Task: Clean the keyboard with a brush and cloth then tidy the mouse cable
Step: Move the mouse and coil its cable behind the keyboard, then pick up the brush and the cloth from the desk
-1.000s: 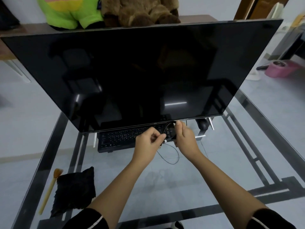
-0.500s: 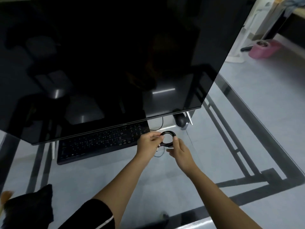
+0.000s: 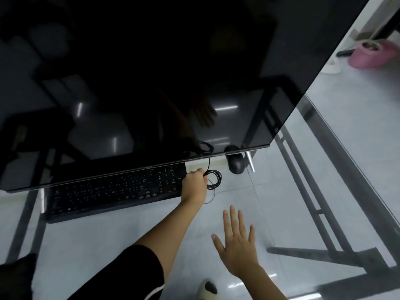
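Note:
A black keyboard (image 3: 112, 193) lies on the glass table under the monitor's lower edge. At the keyboard's right end my left hand (image 3: 193, 185) pinches a coiled black mouse cable (image 3: 214, 179); one strand runs up behind the monitor and a loose loop hangs below. The black mouse (image 3: 236, 164) sits a little to the right of the coil, beside a monitor foot. My right hand (image 3: 236, 245) hovers flat with spread fingers over the glass, nearer to me and holding nothing. A black cloth (image 3: 17, 276) shows at the bottom left corner. The brush is out of view.
A large dark monitor (image 3: 151, 83) fills the upper view and overhangs the keyboard. The glass table (image 3: 281, 213) has dark frame bars on the right. A pink object (image 3: 368, 55) lies on the floor at far right. A foot (image 3: 207, 290) shows below the glass.
My right hand has let go of the cable coil and drawn back toward me, fingers spread. My left hand still holds the coil. The view has tilted down and closer.

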